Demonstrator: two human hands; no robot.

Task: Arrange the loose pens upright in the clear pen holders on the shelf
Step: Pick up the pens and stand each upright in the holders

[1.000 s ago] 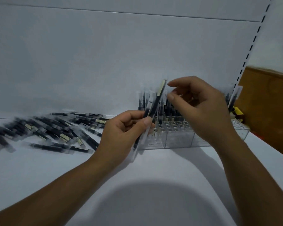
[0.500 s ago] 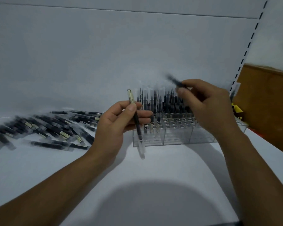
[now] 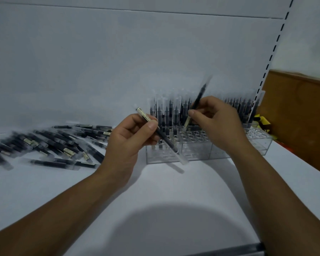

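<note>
Clear pen holders [image 3: 196, 156] stand in a row on the white shelf, with many black pens upright in their back rows and several front holes bare. My left hand [image 3: 129, 143] grips a black pen [image 3: 166, 141] slanted in front of the leftmost holder, its clear cap pointing down to the right. My right hand [image 3: 218, 124] pinches another black pen [image 3: 199, 97], tilted, its lower end just above the holes of the middle holder. A heap of loose black pens [image 3: 59, 145] lies flat at the left.
The white shelf back panel rises behind the holders. A slotted upright [image 3: 272, 58] stands at the right, with a brown board [image 3: 299, 117] beyond it. Yellow items [image 3: 262, 121] sit behind the rightmost holder. The white shelf [image 3: 155, 191] stretches in front of the holders.
My right hand took a pen from the left hand's bundle, carried it right and turned it more upright over the holder. The left hand's remaining pen swung to slant down-right.
</note>
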